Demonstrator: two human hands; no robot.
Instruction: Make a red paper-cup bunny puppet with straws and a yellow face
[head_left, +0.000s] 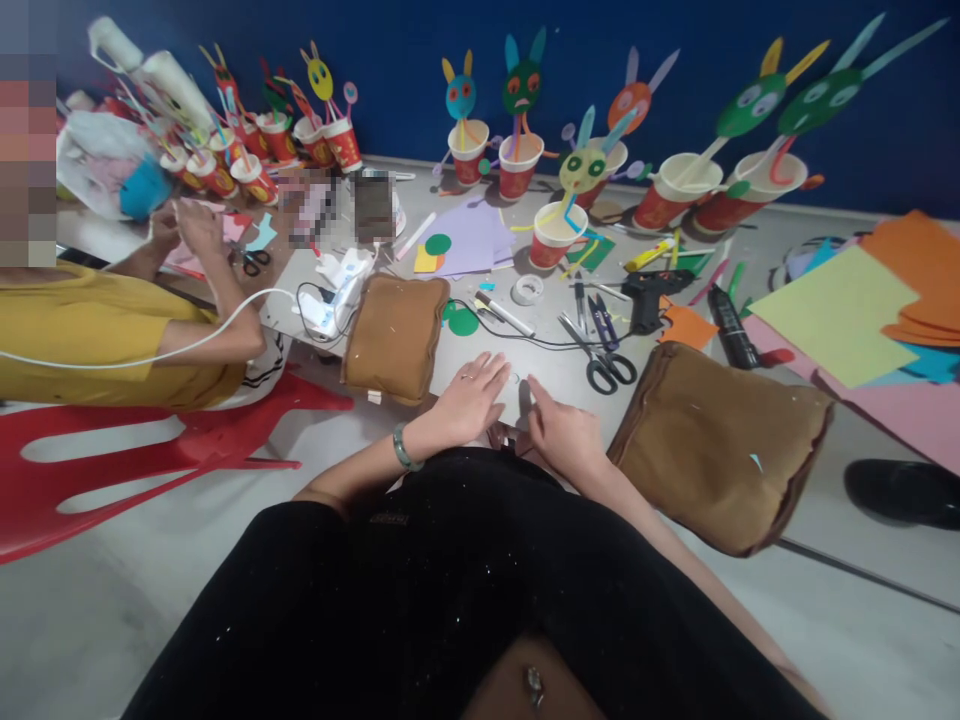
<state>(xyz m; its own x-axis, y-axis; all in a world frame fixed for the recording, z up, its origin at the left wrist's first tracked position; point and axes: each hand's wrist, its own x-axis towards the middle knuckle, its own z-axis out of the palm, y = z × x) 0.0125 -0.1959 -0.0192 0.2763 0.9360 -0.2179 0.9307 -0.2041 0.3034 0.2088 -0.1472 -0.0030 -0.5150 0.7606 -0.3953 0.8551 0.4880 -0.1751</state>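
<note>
My left hand [471,398] lies flat at the table's near edge with its fingers stretched out and a ring on one finger. Nothing shows in it. My right hand [566,432] is beside it, index finger pointing at the tabletop and the other fingers partly curled, with no held thing visible. Between the fingertips is a tiny curled mark or bit [515,379], too small to name. Just beyond lie a marker pen [506,314], green paper circles [462,320], a tape roll [527,290] and black-handled scissors [600,365].
Brown cushions [396,335] flank my hands, the larger cushion [724,440] at right. A glue gun [651,298], its cord, and coloured paper [832,310] lie right. Paper-cup puppets [559,235] line the back. A co-worker in a yellow shirt [97,335] sits left, by a power strip [341,295].
</note>
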